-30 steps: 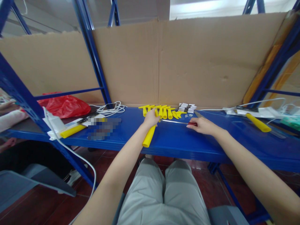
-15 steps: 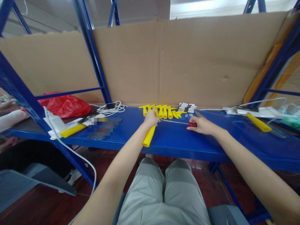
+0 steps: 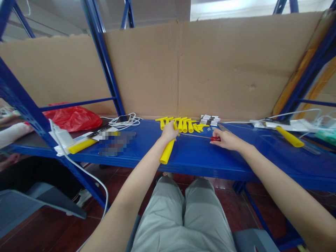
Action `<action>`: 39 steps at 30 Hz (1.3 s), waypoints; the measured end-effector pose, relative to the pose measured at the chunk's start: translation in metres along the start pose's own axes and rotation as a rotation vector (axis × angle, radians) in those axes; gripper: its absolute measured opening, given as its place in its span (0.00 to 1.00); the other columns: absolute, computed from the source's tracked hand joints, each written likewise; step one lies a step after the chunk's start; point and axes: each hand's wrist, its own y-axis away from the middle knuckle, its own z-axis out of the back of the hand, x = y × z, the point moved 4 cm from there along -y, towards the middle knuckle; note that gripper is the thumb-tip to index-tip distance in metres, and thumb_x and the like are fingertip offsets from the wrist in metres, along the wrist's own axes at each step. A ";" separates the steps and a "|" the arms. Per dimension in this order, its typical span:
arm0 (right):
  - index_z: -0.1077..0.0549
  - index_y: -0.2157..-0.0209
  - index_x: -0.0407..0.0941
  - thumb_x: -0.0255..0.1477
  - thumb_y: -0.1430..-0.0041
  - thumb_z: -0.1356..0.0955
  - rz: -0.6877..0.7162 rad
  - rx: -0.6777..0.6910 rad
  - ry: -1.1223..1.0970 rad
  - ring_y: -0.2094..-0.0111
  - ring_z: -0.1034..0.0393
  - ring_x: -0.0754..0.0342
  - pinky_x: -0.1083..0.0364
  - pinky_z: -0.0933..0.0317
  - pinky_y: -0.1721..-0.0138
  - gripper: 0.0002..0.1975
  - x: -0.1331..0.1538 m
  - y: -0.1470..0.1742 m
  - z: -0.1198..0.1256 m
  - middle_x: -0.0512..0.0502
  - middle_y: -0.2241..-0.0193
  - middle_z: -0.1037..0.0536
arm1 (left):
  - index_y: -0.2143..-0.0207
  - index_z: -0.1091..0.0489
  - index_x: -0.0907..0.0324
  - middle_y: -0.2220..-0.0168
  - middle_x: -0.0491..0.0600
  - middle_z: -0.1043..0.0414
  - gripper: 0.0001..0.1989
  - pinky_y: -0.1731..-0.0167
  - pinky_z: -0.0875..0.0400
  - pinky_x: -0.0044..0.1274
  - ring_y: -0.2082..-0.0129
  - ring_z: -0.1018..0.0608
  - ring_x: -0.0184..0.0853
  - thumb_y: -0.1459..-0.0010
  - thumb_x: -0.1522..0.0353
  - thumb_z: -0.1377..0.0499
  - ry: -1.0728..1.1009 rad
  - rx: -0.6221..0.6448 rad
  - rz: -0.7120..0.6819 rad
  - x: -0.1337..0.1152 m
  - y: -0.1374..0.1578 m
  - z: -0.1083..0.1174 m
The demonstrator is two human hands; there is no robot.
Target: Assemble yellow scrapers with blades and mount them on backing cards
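Observation:
My left hand (image 3: 170, 132) is closed around a yellow plastic tube (image 3: 167, 154), whose open end points toward me over the blue table. In my right hand (image 3: 223, 138) is the red handle of a screwdriver (image 3: 215, 139); its long thin shaft runs left to the part in my left hand. My fingers hide where the shaft meets that part. Just beyond my hands lie a row of yellow T-shaped handles (image 3: 184, 126), small yellow pieces (image 3: 198, 128), white-and-black pieces (image 3: 210, 120) and tiny metal parts (image 3: 211, 128) that look like screws.
Coiled white cable (image 3: 126, 121), a red plastic bag (image 3: 73, 117) and another yellow tube (image 3: 82, 145) lie to the left. A further yellow tube (image 3: 290, 137) is at the right. Cardboard (image 3: 147, 70) stands behind the blue table (image 3: 199, 157). Another person's arm (image 3: 15, 132) shows at far left.
Almost nothing differs. Both hands keep their hold in nearly the same place, with only a tiny shift of my right hand.

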 end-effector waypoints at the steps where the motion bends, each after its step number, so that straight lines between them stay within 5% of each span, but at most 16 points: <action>1: 0.33 0.68 0.46 0.35 0.45 0.35 -0.009 -0.005 0.012 0.73 0.31 0.53 0.57 0.43 0.73 0.08 0.000 0.000 0.000 0.45 0.71 0.24 | 0.44 0.40 0.64 0.60 0.55 0.24 0.24 0.86 0.35 0.17 0.83 0.25 0.29 0.44 0.74 0.44 -0.002 -0.004 -0.005 -0.001 0.000 0.000; 7: 0.31 0.70 0.46 0.37 0.39 0.41 -0.010 0.035 0.034 0.73 0.31 0.53 0.56 0.44 0.72 0.13 0.003 0.000 0.002 0.45 0.72 0.23 | 0.42 0.43 0.62 0.58 0.56 0.25 0.27 0.84 0.34 0.17 0.81 0.23 0.29 0.44 0.74 0.43 0.011 -0.009 0.019 -0.001 0.000 0.000; 13: 0.33 0.67 0.46 0.35 0.45 0.35 0.002 -0.005 0.009 0.72 0.31 0.52 0.57 0.43 0.72 0.07 -0.001 0.000 0.000 0.44 0.70 0.23 | 0.50 0.36 0.62 0.61 0.54 0.24 0.19 0.85 0.34 0.18 0.83 0.24 0.29 0.44 0.74 0.44 0.007 -0.005 -0.010 -0.001 0.000 -0.001; 28: 0.31 0.65 0.45 0.33 0.42 0.37 -0.012 0.037 0.041 0.69 0.29 0.52 0.56 0.40 0.68 0.07 0.001 0.001 0.001 0.44 0.68 0.22 | 0.50 0.37 0.65 0.60 0.56 0.24 0.17 0.85 0.33 0.18 0.83 0.24 0.29 0.43 0.74 0.44 0.003 -0.008 -0.005 -0.001 0.000 0.000; 34: 0.27 0.65 0.45 0.38 0.38 0.41 -0.019 0.090 0.033 0.67 0.28 0.50 0.55 0.40 0.68 0.15 0.002 0.000 -0.001 0.41 0.66 0.21 | 0.47 0.39 0.63 0.62 0.54 0.24 0.20 0.84 0.32 0.17 0.82 0.24 0.28 0.43 0.74 0.43 0.000 -0.016 0.022 -0.001 0.000 0.002; 39: 0.31 0.63 0.45 0.34 0.43 0.36 -0.016 0.030 -0.034 0.69 0.29 0.51 0.56 0.41 0.69 0.09 -0.002 -0.001 -0.003 0.42 0.66 0.22 | 0.47 0.39 0.64 0.61 0.55 0.24 0.21 0.85 0.33 0.18 0.84 0.25 0.28 0.44 0.74 0.44 0.000 -0.009 0.001 0.000 -0.001 0.000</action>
